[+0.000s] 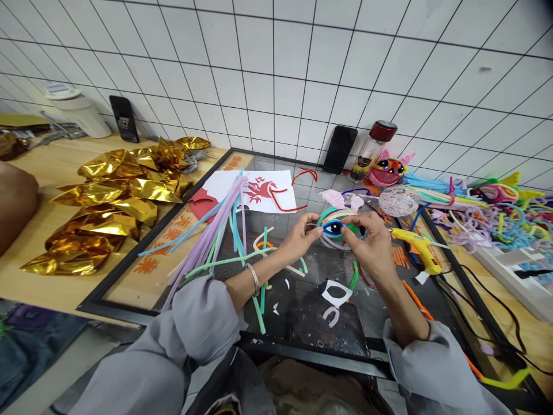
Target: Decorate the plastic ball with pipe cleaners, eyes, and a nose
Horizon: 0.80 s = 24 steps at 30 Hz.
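Between my two hands sits a blue eye piece (333,228) with a black and white centre. My left hand (304,233) pinches its left end, and my right hand (370,237) pinches the right end. Right behind it is a round craft piece (332,212) wound with green, orange and white pipe cleaners, with pink ear shapes (333,199) on top. Whether the eye touches this round piece I cannot tell. Below my hands lie a white paper cutout (337,293) with an oval hole and a curved pale pink piece (331,317).
A yellow glue gun (421,251) with a cord lies to the right. Purple and blue pipe cleaners (211,236) spread at left, near gold foil shapes (103,219). A phone (340,149) and a bottle (372,151) stand by the wall. A person's arm (16,204) shows far left.
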Tool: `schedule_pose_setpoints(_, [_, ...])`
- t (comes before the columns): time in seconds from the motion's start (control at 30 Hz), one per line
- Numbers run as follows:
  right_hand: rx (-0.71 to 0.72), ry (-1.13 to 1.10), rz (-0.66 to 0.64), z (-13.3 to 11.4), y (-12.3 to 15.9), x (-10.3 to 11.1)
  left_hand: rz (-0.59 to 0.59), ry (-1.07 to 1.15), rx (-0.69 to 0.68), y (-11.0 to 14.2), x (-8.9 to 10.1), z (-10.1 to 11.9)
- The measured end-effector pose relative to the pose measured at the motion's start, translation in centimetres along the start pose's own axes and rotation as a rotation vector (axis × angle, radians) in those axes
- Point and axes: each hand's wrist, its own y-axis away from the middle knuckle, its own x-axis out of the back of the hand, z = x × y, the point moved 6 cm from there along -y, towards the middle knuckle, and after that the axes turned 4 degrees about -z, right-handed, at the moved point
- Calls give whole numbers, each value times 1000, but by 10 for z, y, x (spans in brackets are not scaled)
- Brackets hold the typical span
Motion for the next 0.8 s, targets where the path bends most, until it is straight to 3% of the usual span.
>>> schedule_pose_setpoints(0.47, [-152,-219,-6,15,0,-4,29,-86,-61,8,2,16])
schedule_pose_setpoints(0.8, [-185,-315,28,31,-2,-8,70,-211,1,8,5,16])
